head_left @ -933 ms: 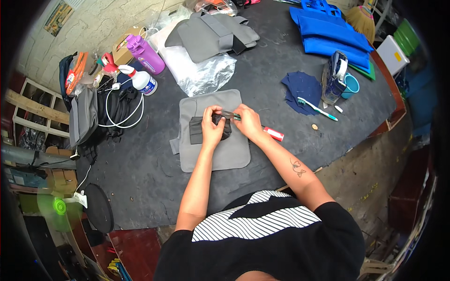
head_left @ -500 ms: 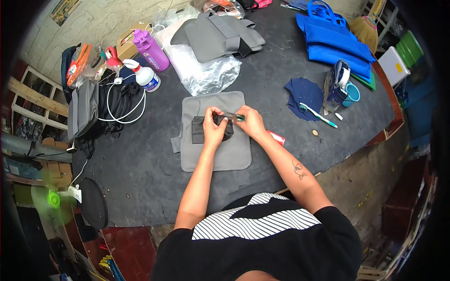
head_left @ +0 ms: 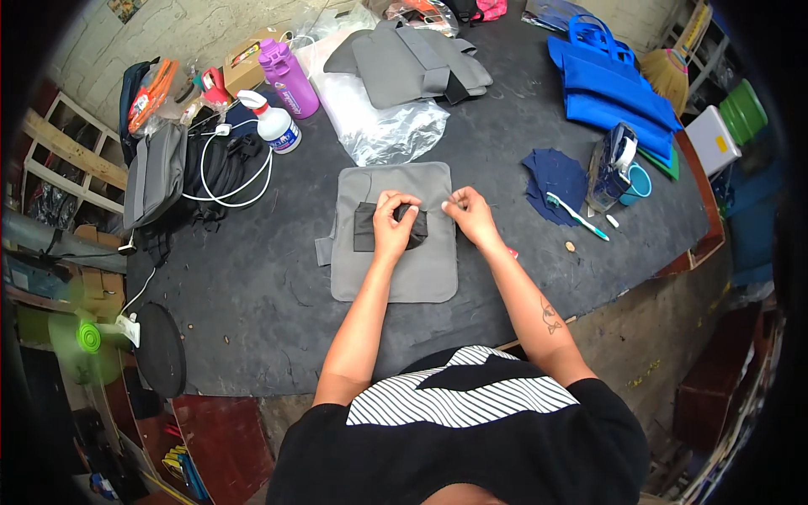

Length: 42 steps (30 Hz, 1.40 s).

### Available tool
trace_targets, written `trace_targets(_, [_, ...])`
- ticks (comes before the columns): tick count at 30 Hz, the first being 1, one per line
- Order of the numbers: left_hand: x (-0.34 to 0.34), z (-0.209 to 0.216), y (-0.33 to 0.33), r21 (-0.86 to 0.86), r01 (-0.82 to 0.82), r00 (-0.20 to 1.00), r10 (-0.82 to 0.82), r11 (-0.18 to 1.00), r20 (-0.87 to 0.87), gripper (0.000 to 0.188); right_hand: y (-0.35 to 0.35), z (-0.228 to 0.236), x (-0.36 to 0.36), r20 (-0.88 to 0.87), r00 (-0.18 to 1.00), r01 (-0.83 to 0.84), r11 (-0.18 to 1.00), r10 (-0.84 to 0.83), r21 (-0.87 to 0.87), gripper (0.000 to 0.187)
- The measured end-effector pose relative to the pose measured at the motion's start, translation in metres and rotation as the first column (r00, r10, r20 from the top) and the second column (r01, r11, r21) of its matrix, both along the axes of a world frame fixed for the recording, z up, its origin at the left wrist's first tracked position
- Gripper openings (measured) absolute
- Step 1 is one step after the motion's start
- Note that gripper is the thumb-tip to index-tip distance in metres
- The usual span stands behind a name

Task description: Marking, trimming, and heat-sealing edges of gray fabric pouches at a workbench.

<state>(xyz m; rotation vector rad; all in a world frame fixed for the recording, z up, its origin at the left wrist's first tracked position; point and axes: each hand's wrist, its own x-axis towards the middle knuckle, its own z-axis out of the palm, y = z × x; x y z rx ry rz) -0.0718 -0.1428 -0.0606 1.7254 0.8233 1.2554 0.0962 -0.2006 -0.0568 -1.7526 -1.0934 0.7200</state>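
A grey fabric panel point(head_left: 358, 282) with rounded corners lies flat on the dark table in front of me, a short strap tab point(head_left: 324, 251) sticking out at its left edge. On its middle is a dark piece of cloth point(head_left: 364, 231), squarish at the left and bunched at the right. My left hand point(head_left: 393, 225) is closed on this dark cloth, thumb and fingers pinching its upper part. To the right, over the panel's edge, my right hand point(head_left: 473, 215) is closed in a pinch. Its fingertips are a little blurred, and what they hold cannot be made out.
A clear plastic bag point(head_left: 396, 135) and stacked grey fabric pieces point(head_left: 404, 67) lie beyond the panel. At left stand a spray bottle point(head_left: 278, 126), a purple bottle point(head_left: 290, 80) and a white cable point(head_left: 244, 202). Navy cloth point(head_left: 551, 177), a toothbrush point(head_left: 576, 216) and blue bags point(head_left: 619, 93) lie right.
My right hand has moved right, away from my left hand and the dark cloth. The small dark-and-green tool seen at its fingers before no longer shows clearly. My left hand keeps its pinch.
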Motion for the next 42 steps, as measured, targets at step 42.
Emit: trace_targets(42, [0.040, 0.048, -0.011, 0.881, -0.222, 0.948, 0.303, 0.418, 0.095, 0.045, -0.072, 0.088, -0.010, -0.152, 0.981, -0.044, 0.902, 0.121, 0.430, 0.023])
